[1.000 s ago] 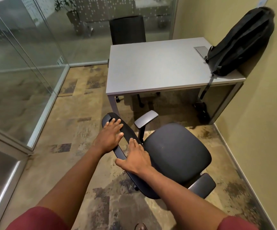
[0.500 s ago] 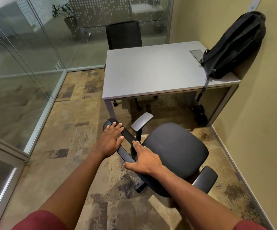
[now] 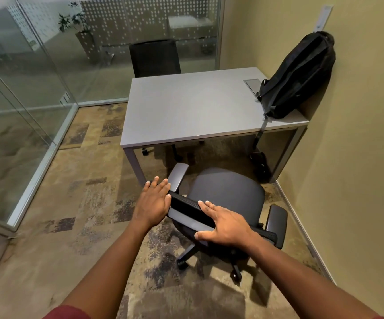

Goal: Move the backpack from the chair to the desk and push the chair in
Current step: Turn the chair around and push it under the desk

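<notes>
You are pressing both hands on the top edge of the chair backrest: your left hand is lying flat with fingers spread over the left end, and your right hand is lying open across the middle, thumb hooking the near side. The chair seat is standing just short of the desk front edge, not under it. The backpack is resting upright on the desk's right rear corner, leaning against the wall, one strap hanging over the front edge. Open carpet is lying to your left, bounded by the glass partition.
</notes>
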